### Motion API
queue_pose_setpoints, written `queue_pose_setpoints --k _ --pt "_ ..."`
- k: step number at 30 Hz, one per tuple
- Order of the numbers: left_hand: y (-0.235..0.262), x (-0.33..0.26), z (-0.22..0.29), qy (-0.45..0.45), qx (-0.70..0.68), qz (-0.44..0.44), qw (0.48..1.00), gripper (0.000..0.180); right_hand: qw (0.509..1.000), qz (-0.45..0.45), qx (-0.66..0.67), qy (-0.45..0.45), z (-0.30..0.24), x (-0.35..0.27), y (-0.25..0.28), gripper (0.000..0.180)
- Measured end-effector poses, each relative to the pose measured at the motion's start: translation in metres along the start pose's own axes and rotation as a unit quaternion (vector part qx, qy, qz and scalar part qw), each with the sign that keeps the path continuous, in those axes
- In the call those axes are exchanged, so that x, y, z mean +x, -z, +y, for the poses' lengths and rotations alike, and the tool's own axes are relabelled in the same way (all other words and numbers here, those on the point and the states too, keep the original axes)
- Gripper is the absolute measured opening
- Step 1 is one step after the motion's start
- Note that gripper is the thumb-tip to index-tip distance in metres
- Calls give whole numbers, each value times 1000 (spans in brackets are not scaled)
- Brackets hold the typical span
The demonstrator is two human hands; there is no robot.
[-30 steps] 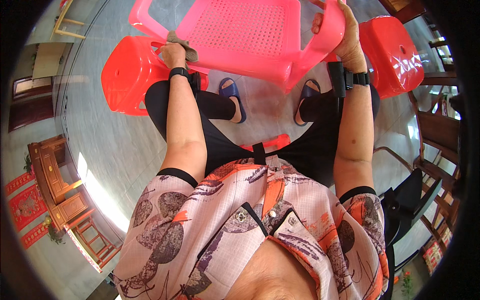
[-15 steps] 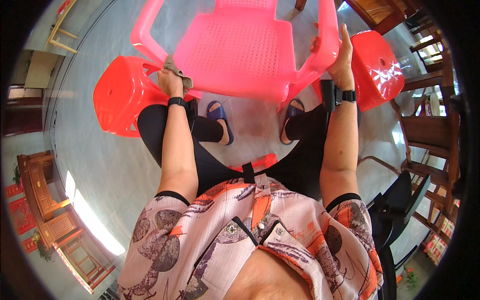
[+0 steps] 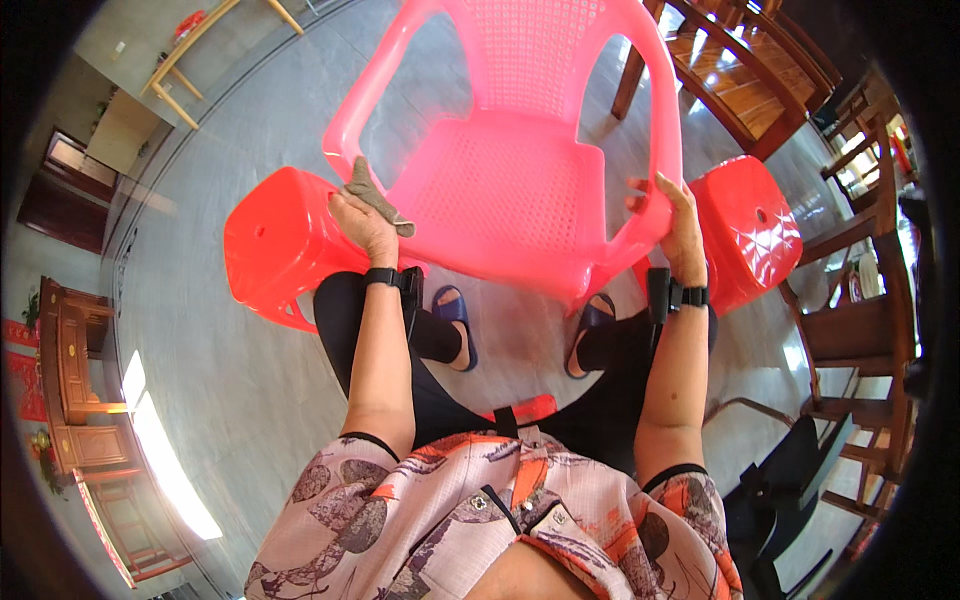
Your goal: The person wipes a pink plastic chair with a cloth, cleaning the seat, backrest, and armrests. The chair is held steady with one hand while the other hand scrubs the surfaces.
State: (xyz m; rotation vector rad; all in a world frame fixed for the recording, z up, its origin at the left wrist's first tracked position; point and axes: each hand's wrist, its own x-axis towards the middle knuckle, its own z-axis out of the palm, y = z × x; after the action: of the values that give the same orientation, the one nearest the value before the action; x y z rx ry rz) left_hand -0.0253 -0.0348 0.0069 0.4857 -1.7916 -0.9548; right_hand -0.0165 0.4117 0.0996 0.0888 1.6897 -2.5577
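Observation:
In front of my legs stands a pink plastic armchair (image 3: 515, 190) with a perforated seat and back. My left hand (image 3: 365, 222) is closed on a grey-brown cloth (image 3: 376, 197), at the front of the chair's left armrest. Against the outer side of the right armrest (image 3: 655, 130), my right hand (image 3: 684, 230) wraps its fingers round the front bend. Both wrists carry black straps with small dark devices. Red plastic stools flank the chair: the left stool (image 3: 275, 240) beside my left hand, the right stool (image 3: 748, 232) beyond my right hand.
My feet, in blue slippers (image 3: 456, 325), rest on the grey tiled floor under the chair's front edge. Wooden furniture (image 3: 750, 75) stands at the far right, with more along the right side. A black chair (image 3: 790, 490) is near my right elbow. Wooden cabinets (image 3: 85, 350) line the left.
The view has tilted up, so the chair sits lower in the picture and more of its back shows. My hands stay at the armrests; the left, with its cloth, looks slightly turned.

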Motion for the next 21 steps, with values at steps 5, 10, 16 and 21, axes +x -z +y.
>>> queue_pose_setpoints --k 5,10,16,21 --pt "24 134 63 -176 -51 107 977 33 999 27 -17 -14 5 6 5 32" --pt "-21 194 74 -178 120 -285 934 42 1000 14 -6 3 6 4 4 30" --pt "-54 174 50 -124 438 -429 780 70 1000 17 21 -7 7 3 1 25" --pt "-79 189 61 -97 488 -446 744 71 999 20 23 -17 7 6 -1 23"
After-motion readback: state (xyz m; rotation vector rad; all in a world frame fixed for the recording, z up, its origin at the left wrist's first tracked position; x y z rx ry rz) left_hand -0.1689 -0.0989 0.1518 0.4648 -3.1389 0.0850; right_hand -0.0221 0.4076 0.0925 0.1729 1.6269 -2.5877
